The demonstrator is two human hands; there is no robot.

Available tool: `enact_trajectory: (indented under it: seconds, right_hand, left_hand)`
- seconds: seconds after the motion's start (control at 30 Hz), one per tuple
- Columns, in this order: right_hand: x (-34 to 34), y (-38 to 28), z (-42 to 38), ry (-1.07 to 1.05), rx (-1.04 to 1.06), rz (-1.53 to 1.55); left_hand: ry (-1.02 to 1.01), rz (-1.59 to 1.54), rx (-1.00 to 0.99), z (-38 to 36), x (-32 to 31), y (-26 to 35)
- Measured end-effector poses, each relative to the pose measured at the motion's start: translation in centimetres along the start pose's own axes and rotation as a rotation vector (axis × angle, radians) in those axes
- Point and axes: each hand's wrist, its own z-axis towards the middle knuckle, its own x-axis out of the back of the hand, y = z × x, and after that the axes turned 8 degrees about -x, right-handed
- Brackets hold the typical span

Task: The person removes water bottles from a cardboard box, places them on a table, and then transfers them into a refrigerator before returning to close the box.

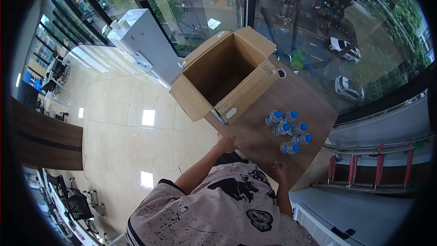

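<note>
Because its flaps [187, 101] splay outward, the box [223, 75] gapes on the bench [255, 125], and bottles [283, 129] clustered to one side leave room for them. The left hand [226, 144] is nearest the box, the right hand [279, 171] the bottles; whether either's fingers are open cannot be told.

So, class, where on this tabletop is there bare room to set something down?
The tabletop is bare between the carton and the bottles, between bottles and window, and between bottles and left hand. It is crowded among the bottles.
</note>
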Motion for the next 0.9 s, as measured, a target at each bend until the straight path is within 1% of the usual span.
enact_trajectory:
  seconds: [0.03,0.1,0.13,0.2,0.23,0.3,0.33,0.4,0.43,0.47,0.5,0.53,0.57,0.6,0.63,0.67,0.7,0.73,0.8,0.83,0.9]
  right_hand:
    - [0.1,0.4,0.2,-0.004,0.003,-0.006]
    - [0.3,1.4,1.4,0.115,0.109,0.053]
    - [0.5,1.6,1.6,0.112,0.112,0.054]
    - [1.1,1.9,2.1,0.239,0.237,0.039]
    - [1.5,2.2,2.6,0.241,0.231,0.039]
    - [2.0,3.2,3.8,0.374,0.189,-0.063]
    - [2.0,2.6,3.3,0.378,0.183,-0.062]
    - [1.6,0.2,2.0,0.486,0.237,-0.224]
    - [1.1,0.3,2.7,0.521,0.294,-0.172]
    - [0.7,1.1,3.3,0.563,0.341,-0.119]
    - [0.1,0.7,3.3,0.513,0.401,-0.024]
    - [0.0,0.1,3.5,0.477,0.457,0.074]
    - [-0.6,1.4,4.7,0.573,0.493,0.093]
    - [-0.7,0.7,4.0,0.640,0.397,-0.041]
    - [-1.5,-3.0,0.8,0.652,0.429,-0.010]
    - [-2.1,-4.5,-0.7,0.755,0.406,-0.065]
    - [-2.3,-5.4,-1.4,0.849,0.387,-0.126]
    - [-2.6,-5.9,-1.8,0.863,0.371,-0.061]
    - [-2.7,-7.0,-2.5,0.899,0.343,0.009]
    - [-3.0,-8.1,-3.3,0.877,0.370,0.066]
    - [-3.0,-9.3,-4.2,0.854,0.396,0.133]
  left_hand:
    - [0.006,-0.003,0.004,0.5,-0.1,0.4]
    - [0.016,0.014,-0.010,1.8,-0.2,0.9]
    - [0.019,0.015,-0.009,2.1,-0.1,1.6]
    - [-0.045,0.023,-0.040,2.4,0.3,3.0]
    - [-0.051,0.022,-0.040,2.8,-0.3,2.7]
    - [-0.054,0.056,-0.219,3.6,-2.2,1.6]
    - [-0.061,0.056,-0.221,3.8,-2.6,1.3]
    - [-0.105,0.064,-0.232,3.8,-3.1,0.7]
    - [-0.128,0.069,-0.240,3.4,-2.8,0.6]
    - [-0.115,0.099,-0.292,2.9,-2.0,0.6]
    - [-0.111,0.127,-0.352,2.3,-1.2,0.8]
    - [-0.179,0.097,-0.351,2.2,-0.1,1.0]
    - [-0.262,0.070,-0.362,2.3,0.9,1.0]
    - [-0.275,0.063,-0.365,2.5,1.4,0.8]
    - [-0.289,0.057,-0.372,2.8,1.5,0.5]
    - [-0.175,0.044,-0.257,3.0,0.6,0.0]
    - [-0.152,0.006,-0.258,3.2,0.7,-0.4]
    - [-0.203,0.014,-0.303,3.5,1.4,-0.1]
    - [-0.223,-0.145,-0.229,3.9,3.1,1.4]
    - [-0.244,-0.138,-0.244,4.5,3.0,2.0]
    - [-0.075,-0.063,-0.316,5.5,2.8,2.9]
